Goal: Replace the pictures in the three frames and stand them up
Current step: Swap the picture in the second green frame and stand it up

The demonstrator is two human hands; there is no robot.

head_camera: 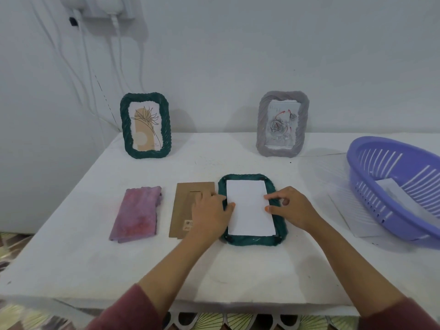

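Note:
A dark green frame (281, 236) lies face down at the table's middle, with a white picture back (248, 208) resting in its opening. My left hand (210, 214) presses the sheet's left edge with its fingertips. My right hand (291, 208) presses the right edge the same way. The brown cardboard backing (182, 206) lies flat just left of the frame, partly under my left hand. Another green frame (145, 126) with a flower drawing stands at the back left. A grey frame (282, 123) with a rose picture stands at the back right.
A folded pink-purple cloth (137, 214) lies left of the backing. A purple slotted basket (400, 186) holding white paper sits at the right, over a white sheet (352, 215). White cables (83, 67) hang down the wall at the back left. The table's front edge is near me.

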